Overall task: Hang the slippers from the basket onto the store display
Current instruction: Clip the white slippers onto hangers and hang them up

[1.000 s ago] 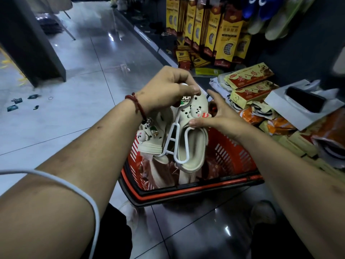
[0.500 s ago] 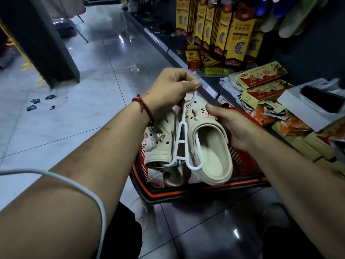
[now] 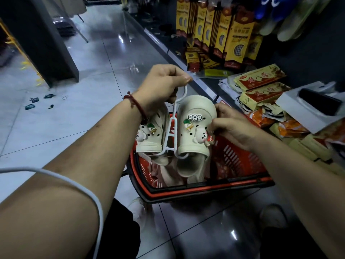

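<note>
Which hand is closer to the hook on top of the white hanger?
Left. The left hand pinches the white plastic hanger's hook; the right hand is lower down, gripping the side of the cream rubber slipper with the bear charm.

We wear a thin red braided cord [image 3: 137, 107], knotted, round the wrist below our left hand [image 3: 162, 85] at centre frame. A white cable [image 3: 80, 186] loops over our bare left forearm at lower left. Along the bottom edge we see dark cloth on our legs [image 3: 121, 232] and our two pale shoes, left [image 3: 139, 208] and right [image 3: 272, 215], both dim and blurred.
</note>
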